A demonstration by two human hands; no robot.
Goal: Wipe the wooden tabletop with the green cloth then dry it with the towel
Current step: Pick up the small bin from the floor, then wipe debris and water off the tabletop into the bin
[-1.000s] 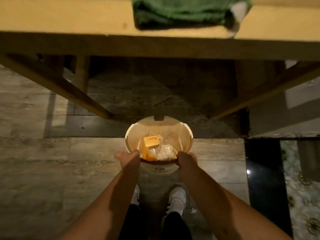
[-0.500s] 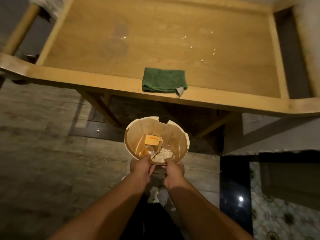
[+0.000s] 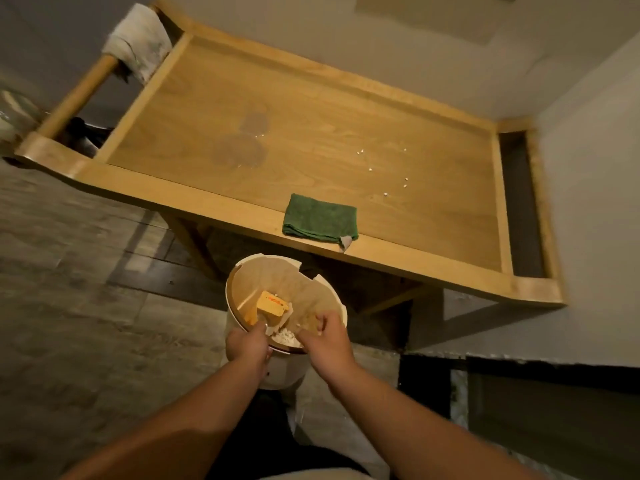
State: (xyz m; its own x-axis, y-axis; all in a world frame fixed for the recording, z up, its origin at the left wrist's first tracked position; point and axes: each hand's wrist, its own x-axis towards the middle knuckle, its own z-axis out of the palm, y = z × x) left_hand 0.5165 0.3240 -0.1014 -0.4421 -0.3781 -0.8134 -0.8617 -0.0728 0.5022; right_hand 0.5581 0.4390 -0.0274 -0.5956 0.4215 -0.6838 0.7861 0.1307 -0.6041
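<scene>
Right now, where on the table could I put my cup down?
The far left of the wooden tabletop is bare, between the towel and the dark stains. The right side has crumbs; the green cloth fills the near edge.

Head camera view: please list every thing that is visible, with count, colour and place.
wooden tabletop: one, light wood with raised edges, centre.
green cloth: one, green, folded, at the tabletop's near edge.
towel: one, white, draped over the rail at the table's far left end.
crumbs: several, white, scattered right of centre.
stains: two darker patches, middle of the tabletop.
bin: one, cream, on the floor below the near edge, orange packet and white scraps inside.
left hand: on the bin's near rim.
right hand: over the bin's near rim, fingers loose.
</scene>
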